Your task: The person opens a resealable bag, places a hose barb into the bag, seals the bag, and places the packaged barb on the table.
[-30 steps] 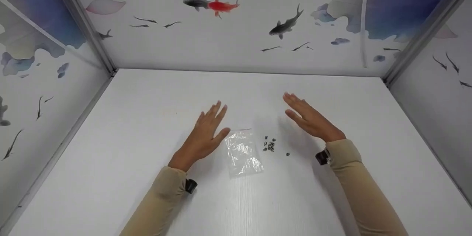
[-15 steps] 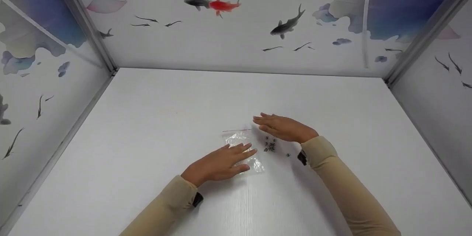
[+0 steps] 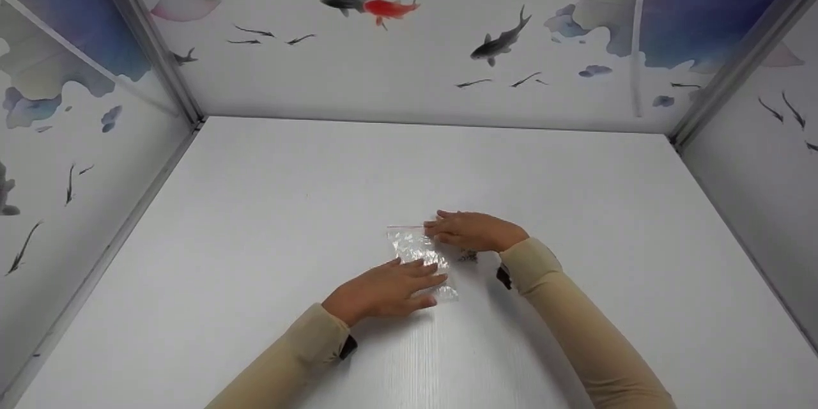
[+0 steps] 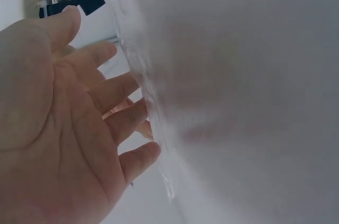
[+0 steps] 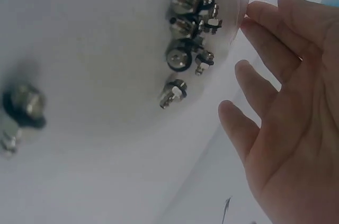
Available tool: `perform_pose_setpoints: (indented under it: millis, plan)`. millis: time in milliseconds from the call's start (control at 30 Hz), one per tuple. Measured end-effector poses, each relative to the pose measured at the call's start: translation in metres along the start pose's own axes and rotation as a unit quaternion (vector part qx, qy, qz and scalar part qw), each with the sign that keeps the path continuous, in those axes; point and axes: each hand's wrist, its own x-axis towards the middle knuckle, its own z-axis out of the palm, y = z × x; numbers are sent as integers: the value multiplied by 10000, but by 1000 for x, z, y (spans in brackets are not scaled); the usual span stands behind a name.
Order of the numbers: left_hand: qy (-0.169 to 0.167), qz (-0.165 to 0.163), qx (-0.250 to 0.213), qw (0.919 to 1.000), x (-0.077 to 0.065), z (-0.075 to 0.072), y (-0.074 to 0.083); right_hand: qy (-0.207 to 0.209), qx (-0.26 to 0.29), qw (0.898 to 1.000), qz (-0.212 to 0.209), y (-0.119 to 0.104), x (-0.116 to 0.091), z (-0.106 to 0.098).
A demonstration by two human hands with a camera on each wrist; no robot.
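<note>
A clear plastic zip bag (image 3: 409, 244) with a red line at its top edge lies flat on the white table. My left hand (image 3: 386, 291) lies over its lower half, fingers spread and nearly straight; in the left wrist view the fingertips touch the bag (image 4: 153, 107). At the bag's upper right corner, my right hand (image 3: 479, 231) has its extended fingertips on the red-lined edge. Several small metal fittings (image 5: 185, 28) with dark rings lie beneath and beside the right hand, partly hidden in the head view. One more fitting (image 5: 24, 105) sits apart from that cluster.
The white table (image 3: 287, 166) is enclosed by a back panel (image 3: 422, 83) and side panels printed with fish and leaves. Grey metal posts (image 3: 153, 45) stand at the back corners. A black wrist device (image 3: 505, 278) hangs under the right cuff.
Both hands have come inward and down to the bag. The left hand moved right onto its lower half. The right hand moved left and nearer, now covering part of the fittings.
</note>
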Motion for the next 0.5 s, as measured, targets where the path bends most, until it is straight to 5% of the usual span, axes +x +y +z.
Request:
perform_pose_setpoints:
  millis: [500]
  plan:
    - [165, -319, -159, 9992, -6, -7, -12, 356, -308, 9988, 115, 4, -8, 7]
